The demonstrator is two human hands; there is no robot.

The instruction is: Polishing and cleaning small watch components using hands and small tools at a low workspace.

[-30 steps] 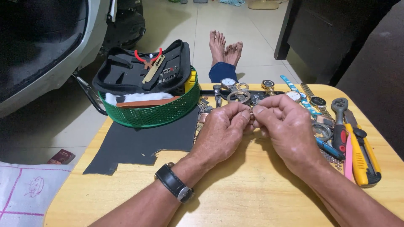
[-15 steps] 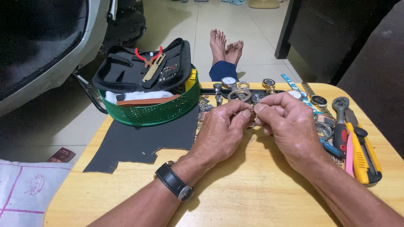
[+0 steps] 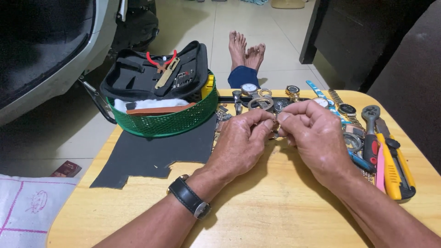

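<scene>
Several watches [image 3: 294, 98] and tools [image 3: 390, 156] ring both hands [image 3: 275, 138].

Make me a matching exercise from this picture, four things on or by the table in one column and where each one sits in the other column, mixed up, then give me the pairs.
Things:
1. green mesh basket
2. yellow utility knife
3. black wristwatch
4. dark sheet

Places:
A. on the left wrist
B. at the table's right edge, beside a ratchet wrench
C. at the table's far left corner, with a black tool case on top
D. flat on the table in front of the basket

Pairs: 1-C, 2-B, 3-A, 4-D
</scene>
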